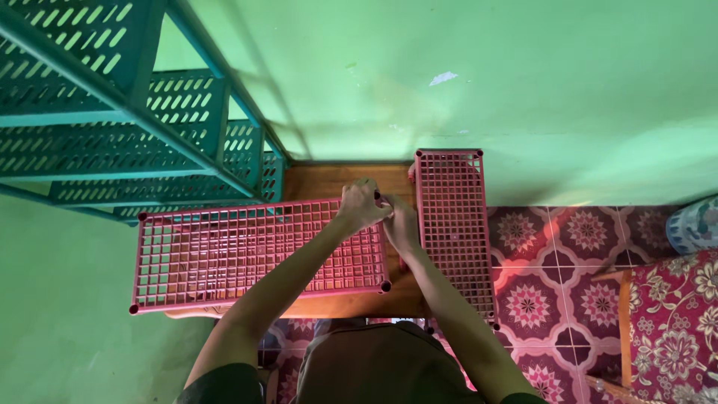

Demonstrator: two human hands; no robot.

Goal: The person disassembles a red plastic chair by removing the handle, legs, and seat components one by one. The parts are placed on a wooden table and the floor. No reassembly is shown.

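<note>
Two red plastic grid shelf panels lie on a small wooden table (329, 182). The wider panel (224, 254) lies flat on the left. The narrower panel (452, 217) runs front to back on the right and overhangs the table. My left hand (360, 206) is closed at the far right corner of the wide panel. My right hand (400, 224) is closed just beside it, in the gap between the two panels. Both seem to pinch a small dark piece at that corner; the piece is mostly hidden.
A green plastic shelving rack (134, 112) with slotted shelves stands at the upper left against the green wall (486, 90). Red patterned floor tiles (568, 262) lie to the right, with a floral-cushioned wooden seat (673, 322) at the right edge.
</note>
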